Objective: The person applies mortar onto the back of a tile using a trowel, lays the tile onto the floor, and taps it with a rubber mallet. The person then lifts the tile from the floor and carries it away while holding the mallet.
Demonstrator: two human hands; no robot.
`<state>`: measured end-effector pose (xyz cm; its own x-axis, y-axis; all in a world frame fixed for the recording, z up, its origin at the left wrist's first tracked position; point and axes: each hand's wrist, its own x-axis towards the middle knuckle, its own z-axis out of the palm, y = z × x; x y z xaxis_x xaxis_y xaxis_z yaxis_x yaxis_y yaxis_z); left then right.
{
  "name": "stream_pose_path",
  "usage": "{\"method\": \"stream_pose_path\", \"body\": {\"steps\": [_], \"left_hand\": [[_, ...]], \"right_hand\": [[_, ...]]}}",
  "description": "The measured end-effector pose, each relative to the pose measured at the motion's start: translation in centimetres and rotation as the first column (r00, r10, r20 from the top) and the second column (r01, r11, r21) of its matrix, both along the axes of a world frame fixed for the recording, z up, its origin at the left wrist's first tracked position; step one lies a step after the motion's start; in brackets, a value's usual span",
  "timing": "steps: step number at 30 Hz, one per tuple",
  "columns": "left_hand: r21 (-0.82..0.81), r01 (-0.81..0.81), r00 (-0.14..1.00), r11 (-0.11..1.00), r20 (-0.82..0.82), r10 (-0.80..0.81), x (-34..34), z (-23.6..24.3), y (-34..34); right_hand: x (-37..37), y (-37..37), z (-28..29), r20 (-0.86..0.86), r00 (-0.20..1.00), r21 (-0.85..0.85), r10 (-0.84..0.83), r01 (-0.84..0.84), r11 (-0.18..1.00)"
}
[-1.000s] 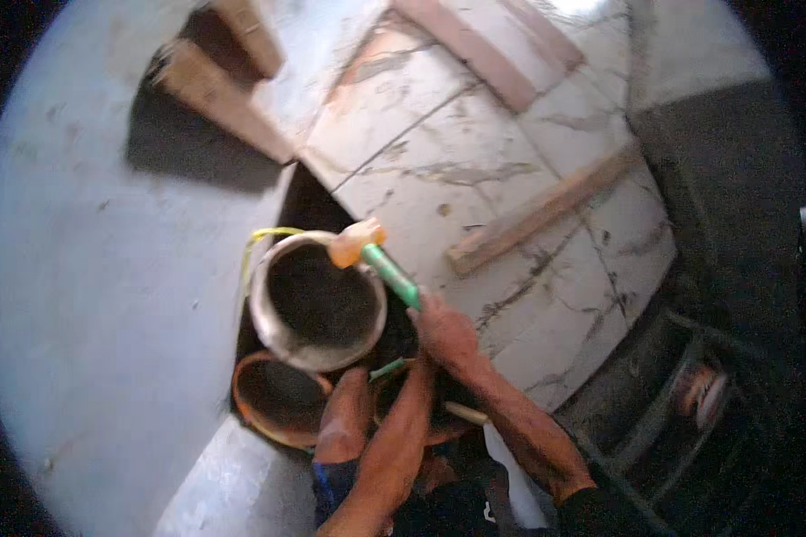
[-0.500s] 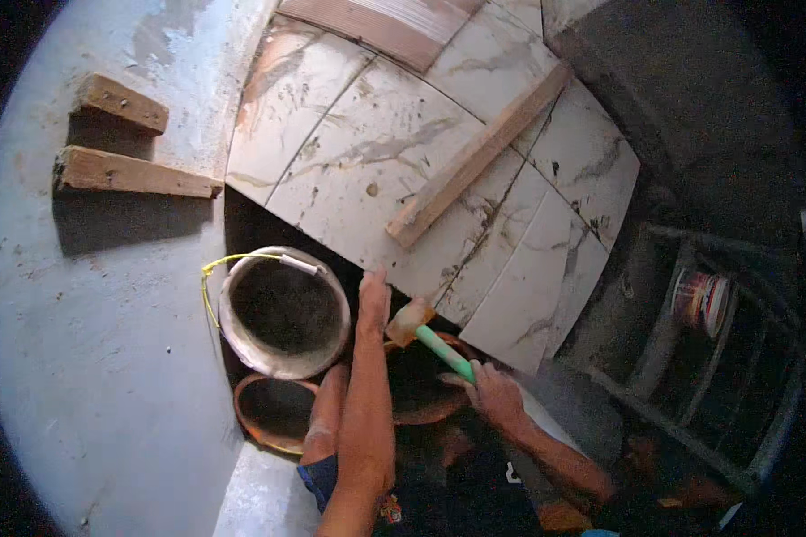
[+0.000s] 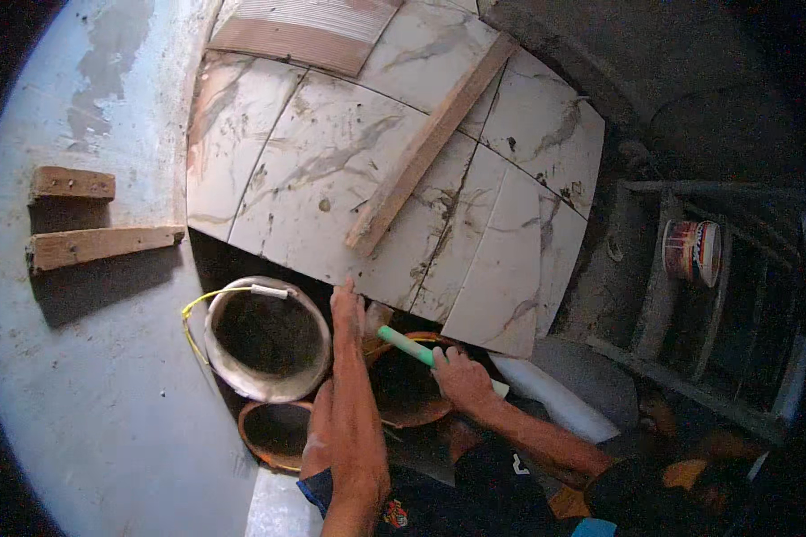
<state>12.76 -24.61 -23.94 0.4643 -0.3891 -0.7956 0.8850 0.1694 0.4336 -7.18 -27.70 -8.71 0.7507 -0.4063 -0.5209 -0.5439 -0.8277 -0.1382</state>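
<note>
My right hand is wrapped around the green handle of a mallet. Its pale head is blurred and partly behind my left hand. At the near edge of a white, grey-veined tile, my left hand has its fingers close together, apparently gripping the edge; some fingers are hidden. The tile is spotted with dirt. A wooden batten lies slanting across the tiles. Just left of my left forearm stands a bucket with a pale, mortar-crusted rim and yellow handle. An orange-rimmed bucket sits below the mallet.
Another orange-rimmed bucket stands near my left leg. Two wood blocks stick out from the bluish wall. A brown ridged-back tile lies at the far end. To the right, a paint tub sits by a ladder-like frame.
The mallet head has moved left, close beside my left hand. My left hand stays at the tile's edge. The whole view has shifted, so the tiles appear farther left.
</note>
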Motion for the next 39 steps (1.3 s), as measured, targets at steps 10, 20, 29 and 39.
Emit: {"method": "stream_pose_path", "body": {"steps": [10, 20, 29, 39], "left_hand": [[0.013, 0.12, 0.993, 0.993, -0.024, -0.12, 0.2, 0.0, 0.7], [0.354, 0.348, 0.933, 0.868, -0.042, -0.357, -9.6, 1.2, -0.8], [0.114, 0.209, 0.965, 0.971, -0.182, -0.187, -13.4, 2.7, -4.0], [-0.037, 0.242, 0.965, 0.97, -0.095, -0.244, -13.4, 3.5, -4.6]], "right_hand": [[-4.7, 0.8, 2.0, 0.146, 0.976, 0.136, -0.165, 0.145, 0.98], [-19.6, 1.9, 5.8, -0.203, -0.18, 0.528, -0.962, 0.808, -0.263], [-26.0, 3.1, 4.2, -0.692, -0.673, 0.536, -0.261, -0.236, -0.811], [-27.9, 0.6, -1.6, -0.825, -0.527, 0.541, -0.205, -0.63, -0.557]]}}
